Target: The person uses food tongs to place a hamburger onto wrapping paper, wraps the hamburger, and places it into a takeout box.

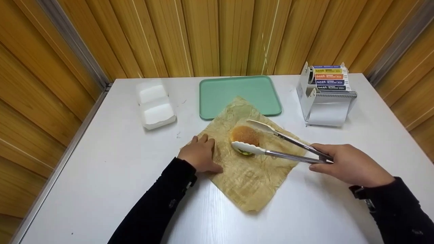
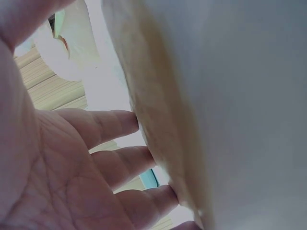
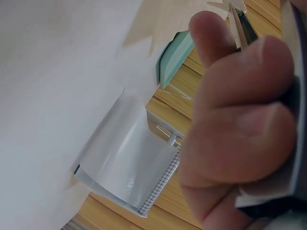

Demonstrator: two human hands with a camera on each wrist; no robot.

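A burger with a golden bun lies on a square of brown paper in the head view. Green filling shows below the bun, partly covered by the near tong tip. My right hand grips a pair of metal tongs with white scalloped tips. Those tips are spread on either side of the burger. In the right wrist view the fingers are curled around the tongs' handle. My left hand rests on the paper's left side, its fingers extended with the tips at the paper in the left wrist view.
A green tray lies at the back, overlapped by the paper's far corner. An open white clamshell box sits at the back left. A white label dispenser with several coloured label rolls stands at the back right. Wood-patterned walls border the table.
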